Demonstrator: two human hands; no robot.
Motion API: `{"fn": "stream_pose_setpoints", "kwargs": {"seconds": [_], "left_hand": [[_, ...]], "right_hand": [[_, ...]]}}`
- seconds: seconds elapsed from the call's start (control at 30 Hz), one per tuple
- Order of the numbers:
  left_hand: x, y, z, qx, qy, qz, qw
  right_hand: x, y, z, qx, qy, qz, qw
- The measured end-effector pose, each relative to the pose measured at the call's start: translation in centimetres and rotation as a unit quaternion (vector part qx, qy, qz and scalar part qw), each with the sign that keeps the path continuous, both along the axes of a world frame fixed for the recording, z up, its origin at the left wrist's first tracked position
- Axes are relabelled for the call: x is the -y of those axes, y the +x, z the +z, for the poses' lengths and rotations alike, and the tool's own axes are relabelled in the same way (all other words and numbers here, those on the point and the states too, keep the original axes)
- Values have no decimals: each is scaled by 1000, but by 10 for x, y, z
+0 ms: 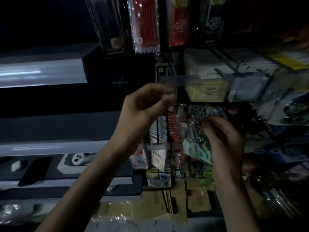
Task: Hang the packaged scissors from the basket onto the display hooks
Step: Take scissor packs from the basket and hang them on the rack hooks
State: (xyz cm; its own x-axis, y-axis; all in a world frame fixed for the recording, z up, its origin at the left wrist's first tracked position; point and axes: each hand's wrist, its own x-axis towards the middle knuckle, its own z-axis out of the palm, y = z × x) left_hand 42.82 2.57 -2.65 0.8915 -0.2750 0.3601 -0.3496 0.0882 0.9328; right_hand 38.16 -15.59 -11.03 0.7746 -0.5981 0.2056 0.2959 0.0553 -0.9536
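Observation:
A clear packet of scissors (194,138) with pale green handles hangs in front of the display rack, at centre right. My right hand (224,136) grips the packet's right side, fingers curled round its edge. My left hand (150,102) is raised to the packet's upper left corner, its fingertips pinching something small beside a dark display hook (167,84); the dim light and blur hide what exactly they pinch. The basket is not in view.
Packs of pens (145,25) hang above on the rack. A pale box (205,76) and blister packs (287,106) crowd the hooks to the right. Grey shelves (41,72) run along the left. Cardboard boxes (175,201) sit on the floor below.

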Motion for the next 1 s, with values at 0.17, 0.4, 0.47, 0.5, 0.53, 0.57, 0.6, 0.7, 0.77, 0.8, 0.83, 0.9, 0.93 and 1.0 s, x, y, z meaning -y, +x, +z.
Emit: {"fn": "stream_pose_setpoints", "kwargs": {"seconds": [0.17, 0.4, 0.47, 0.5, 0.53, 0.57, 0.6, 0.7, 0.77, 0.8, 0.83, 0.9, 0.93, 1.0], "left_hand": [[-8, 0, 17, 41, 19, -13, 999], [-11, 9, 19, 51, 25, -9, 998], [-11, 9, 18, 52, 25, -14, 998], [-11, 9, 17, 51, 26, -18, 998], [-11, 8, 17, 51, 26, -21, 998], [-11, 8, 16, 50, 27, -22, 998], [-11, 8, 17, 50, 27, -23, 998], [-11, 7, 17, 44, 23, -26, 998], [-11, 8, 16, 38, 21, -27, 999], [-11, 9, 16, 36, 21, -27, 999], [-11, 9, 15, 37, 22, -29, 999], [-12, 11, 14, 42, 22, -31, 998], [-12, 11, 14, 44, 21, -30, 998], [-12, 11, 13, 45, 20, -26, 998]], "right_hand": [[-6, 2, 7, -2, 48, 19, 999], [-22, 19, 23, 19, 55, 43, 997], [-24, 25, 28, 29, 55, 38, 997], [-25, 28, 30, 30, 56, 38, 997], [-26, 31, 32, 30, 59, 40, 997], [-27, 34, 34, 32, 63, 41, 997], [-28, 38, 37, 34, 64, 40, 997], [-30, 46, 44, 34, 62, 26, 997], [-29, 51, 46, 38, 61, 24, 997], [-29, 53, 47, 40, 59, 24, 997], [-29, 54, 47, 42, 56, 24, 997], [-29, 58, 48, 42, 54, 24, 997], [-29, 59, 48, 41, 55, 25, 997], [-29, 63, 48, 43, 57, 24, 997]]}}
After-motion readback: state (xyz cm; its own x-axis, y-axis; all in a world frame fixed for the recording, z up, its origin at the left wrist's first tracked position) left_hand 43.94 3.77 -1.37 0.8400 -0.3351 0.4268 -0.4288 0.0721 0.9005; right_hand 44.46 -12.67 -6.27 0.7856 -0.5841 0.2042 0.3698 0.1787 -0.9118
